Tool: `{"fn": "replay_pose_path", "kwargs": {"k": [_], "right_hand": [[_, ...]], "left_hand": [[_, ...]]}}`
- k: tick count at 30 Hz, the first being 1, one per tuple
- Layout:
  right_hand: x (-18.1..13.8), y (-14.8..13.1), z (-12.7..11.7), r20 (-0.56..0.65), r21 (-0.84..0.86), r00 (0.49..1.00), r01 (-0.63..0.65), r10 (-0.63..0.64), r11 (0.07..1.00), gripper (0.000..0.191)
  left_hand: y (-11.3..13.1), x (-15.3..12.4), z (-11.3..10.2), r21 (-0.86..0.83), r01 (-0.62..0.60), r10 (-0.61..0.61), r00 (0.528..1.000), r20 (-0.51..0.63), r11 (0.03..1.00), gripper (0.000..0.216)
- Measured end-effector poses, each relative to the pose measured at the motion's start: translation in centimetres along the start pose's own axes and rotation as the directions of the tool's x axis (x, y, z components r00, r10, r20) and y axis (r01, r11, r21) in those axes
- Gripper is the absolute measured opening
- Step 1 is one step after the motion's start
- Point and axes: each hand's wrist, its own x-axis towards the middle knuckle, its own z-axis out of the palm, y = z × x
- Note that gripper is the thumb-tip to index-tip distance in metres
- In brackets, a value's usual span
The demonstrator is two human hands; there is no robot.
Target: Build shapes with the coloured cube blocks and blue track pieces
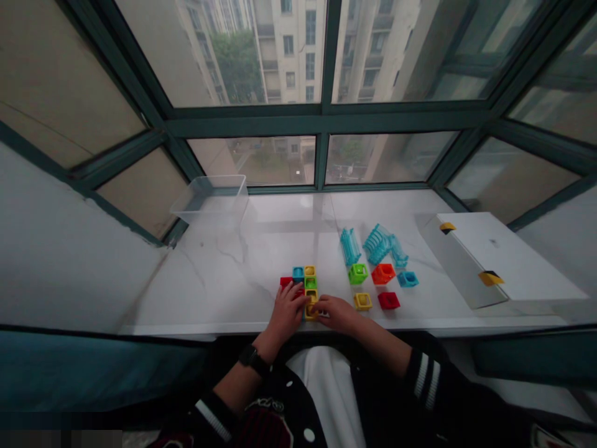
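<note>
A cluster of joined square toy blocks (305, 283) in red, blue, yellow and green lies on the white marble sill (224, 274) near its front edge. My left hand (285, 311) rests on the cluster's left side, fingers curled over the red and yellow blocks. My right hand (336, 311) pinches the nearest yellow block (310, 309) from the right. A black watch sits on my left wrist. Loose blocks lie to the right: green (357, 273), orange (383, 273), blue (407, 279), yellow (362, 301) and red (388, 300).
Light blue ribbed track pieces (373, 244) lie behind the loose blocks. A clear plastic bin (212, 198) stands at the back left. A white flat box (494, 255) with yellow tabs lies at the right. Window frames ring the sill.
</note>
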Motion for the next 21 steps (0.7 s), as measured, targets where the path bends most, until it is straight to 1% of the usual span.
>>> {"fn": "replay_pose_path", "kwargs": {"k": [4, 9, 11, 14, 17, 19, 21], "right_hand": [[-0.1, 0.0, 0.2, 0.029, -0.005, 0.999, -0.03, 0.03, 1.0, 0.016], [-0.2, -0.5, 0.2, 0.079, -0.006, 0.994, -0.073, 0.074, 0.997, 0.024], [-0.2, -0.7, 0.2, 0.071, -0.019, 0.995, -0.074, 0.075, 0.997, 0.023], [-0.3, -0.6, 0.0, 0.041, -0.054, 0.996, -0.079, 0.081, 0.995, 0.016], [-0.7, -0.4, -0.7, 0.013, -0.07, 0.996, -0.088, 0.089, 0.994, 0.011], [-1.1, -0.3, -1.6, -0.009, -0.041, 0.997, -0.08, 0.08, 0.996, 0.012], [-1.6, -0.2, -2.6, -0.049, 0.023, 0.995, -0.083, 0.085, 0.996, 0.014]], "left_hand": [[0.2, 0.0, -0.2, 0.016, 0.006, -0.006, 1.0, 0.014, 1.0, 0.035], [0.0, 0.1, 0.0, -0.001, 0.018, -0.018, 1.0, 0.022, 1.0, 0.034], [0.1, 0.2, 0.0, -0.012, 0.027, -0.026, 1.0, 0.016, 1.0, 0.034], [0.2, 0.3, 0.1, -0.017, 0.033, -0.033, 0.999, 0.005, 0.999, 0.034], [0.3, 0.4, 0.1, -0.013, 0.037, -0.037, 0.999, -0.012, 0.999, 0.035], [0.3, 0.5, 0.2, -0.019, 0.027, -0.028, 0.999, -0.031, 0.999, 0.034], [0.2, 0.5, 0.2, -0.034, 0.016, -0.018, 0.998, -0.052, 0.999, 0.032]]}}
